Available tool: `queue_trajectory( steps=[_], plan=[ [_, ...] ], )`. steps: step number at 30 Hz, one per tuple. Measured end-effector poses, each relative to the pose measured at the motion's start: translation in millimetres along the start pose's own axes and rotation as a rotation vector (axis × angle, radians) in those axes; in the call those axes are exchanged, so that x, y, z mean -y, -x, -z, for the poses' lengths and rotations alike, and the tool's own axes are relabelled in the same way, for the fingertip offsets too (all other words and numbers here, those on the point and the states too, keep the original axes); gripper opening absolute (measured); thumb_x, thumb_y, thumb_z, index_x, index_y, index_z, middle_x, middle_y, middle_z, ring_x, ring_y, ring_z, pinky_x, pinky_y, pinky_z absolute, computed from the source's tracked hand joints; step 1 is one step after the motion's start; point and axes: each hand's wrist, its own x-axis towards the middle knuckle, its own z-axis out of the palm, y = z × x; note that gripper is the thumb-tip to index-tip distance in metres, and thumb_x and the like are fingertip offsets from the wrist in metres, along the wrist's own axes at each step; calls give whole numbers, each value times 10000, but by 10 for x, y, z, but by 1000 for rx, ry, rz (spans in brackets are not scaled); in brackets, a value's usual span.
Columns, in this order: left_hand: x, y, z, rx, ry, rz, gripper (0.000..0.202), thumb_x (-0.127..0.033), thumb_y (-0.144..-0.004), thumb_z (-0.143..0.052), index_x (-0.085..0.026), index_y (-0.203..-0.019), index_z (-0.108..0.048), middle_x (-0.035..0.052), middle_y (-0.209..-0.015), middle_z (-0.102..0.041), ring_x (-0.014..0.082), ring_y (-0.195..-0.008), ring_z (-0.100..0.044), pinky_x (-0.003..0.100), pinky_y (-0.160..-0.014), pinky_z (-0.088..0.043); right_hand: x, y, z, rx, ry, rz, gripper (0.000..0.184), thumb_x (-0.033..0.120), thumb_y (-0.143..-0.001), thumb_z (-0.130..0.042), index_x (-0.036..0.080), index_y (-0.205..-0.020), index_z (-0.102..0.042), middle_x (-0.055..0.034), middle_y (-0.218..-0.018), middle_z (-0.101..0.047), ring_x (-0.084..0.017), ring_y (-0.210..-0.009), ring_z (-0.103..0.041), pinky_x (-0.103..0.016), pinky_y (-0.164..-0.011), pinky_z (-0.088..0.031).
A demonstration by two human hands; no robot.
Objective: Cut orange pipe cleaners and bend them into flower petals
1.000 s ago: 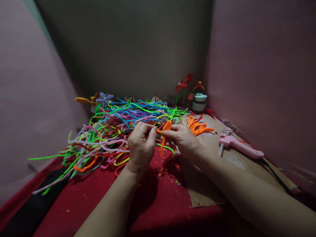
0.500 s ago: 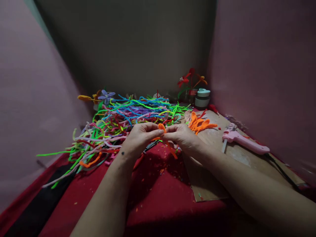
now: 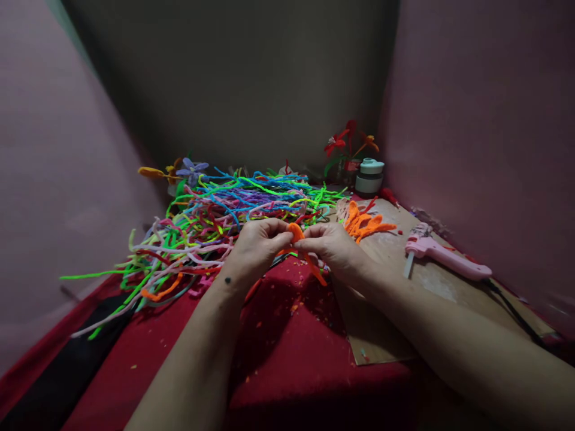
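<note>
An orange pipe cleaner (image 3: 316,270), bent into a loop at its top, is pinched between my two hands above the red cloth. My left hand (image 3: 262,244) closes thumb and forefinger on the loop's left side. From the other side my right hand (image 3: 331,247) grips it, fingertips nearly touching those of the left. Its tail hangs below the right fingers; part of the piece is hidden behind my fingers. Just beyond my right hand lie several looped orange pipe cleaner pieces (image 3: 366,223) on a board.
A tangled heap of coloured pipe cleaners (image 3: 251,194) spreads behind and left. On the board (image 3: 381,335) rests a pink glue gun (image 3: 444,254) with its cord. A lidded cup (image 3: 369,178) and red pipe cleaner flowers (image 3: 339,142) stand at the back. Scraps dot the red cloth (image 3: 278,383).
My fingers have shifted slightly on the orange pipe cleaner, and more of its loop shows now. The hanging tail has swung a little to the right. The view has moved slightly.
</note>
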Motion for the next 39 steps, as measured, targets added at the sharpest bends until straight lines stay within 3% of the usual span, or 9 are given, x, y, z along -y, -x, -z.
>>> queue_trajectory(
  steps=[9, 13, 16, 20, 23, 27, 30, 36, 39],
  plan=[
    [44, -9, -143, -135, -313, -104, 134, -147, -638, -466, -156, -687, -590, -27, -595, -540, 108, -569, -460, 220, -536, -330, -54, 21, -26, -17, 42, 53, 139, 180, -610, -624, 139, -515, -531, 53, -405, -471, -41, -361, -368, -201, -385, -254],
    [24, 4, -157, -182, -341, -96, 142, -144, -634, -467, -158, -666, -605, -26, -568, -526, 108, -555, -441, 227, -532, -319, -73, 13, -22, -18, 27, 52, 140, 166, -609, -625, 142, -517, -522, 58, -405, -466, -40, -354, -357, -202, -378, -250],
    [-1, 11, -85, -105, -130, -37, 139, -149, -629, -513, -144, -714, -623, -16, -616, -567, 105, -568, -473, 226, -547, -354, -81, 0, -21, -9, -17, -2, 126, 181, -608, -632, 141, -540, -535, 60, -405, -468, -40, -340, -346, -205, -367, -230],
    [13, 8, 42, 35, 226, 65, 218, -271, -663, -622, -149, -841, -653, -4, -693, -619, 99, -577, -519, 218, -549, -389, -57, 20, -31, 41, -30, -40, 120, 167, -607, -625, 141, -531, -537, 58, -404, -458, -41, -341, -336, -210, -374, -228],
    [35, 6, 63, 48, 268, 105, 205, -328, -673, -647, -134, -742, -654, -15, -585, -576, 80, -500, -475, 208, -496, -356, -18, 65, -39, 79, -18, -59, 99, 152, -614, -614, 138, -540, -551, 51, -426, -464, -47, -363, -353, -213, -391, -244],
    [14, 8, 27, -65, 175, 18, 166, -294, -692, -640, -131, -663, -634, -38, -525, -529, 55, -458, -402, 201, -478, -327, 17, 106, -36, 163, -66, -45, 144, 217, -670, -609, 137, -560, -564, 45, -470, -470, -50, -396, -354, -222, -420, -251],
    [10, 6, 27, -107, 144, -4, 170, -298, -706, -637, -131, -674, -645, -35, -530, -540, 54, -458, -401, 200, -475, -323, -8, 86, -24, 154, -39, 7, 204, 254, -693, -598, 143, -528, -553, 42, -464, -454, -55, -408, -336, -232, -433, -242],
    [94, -14, 87, 169, 527, 126, 239, -296, -646, -716, -150, -833, -690, 23, -704, -668, 120, -621, -591, 251, -635, -455, -124, 2, 12, 215, -161, 66, 186, 275, -659, -654, 145, -551, -575, 28, -504, -474, -69, -464, -361, -244, -484, -262],
    [104, -10, 93, 186, 533, 136, 181, -259, -634, -726, -137, -764, -694, 31, -689, -675, 131, -630, -608, 264, -668, -471, -112, 17, 19, 224, -155, 44, 171, 255, -653, -649, 144, -548, -572, 35, -485, -457, -67, -453, -348, -245, -478, -246]
  ],
)
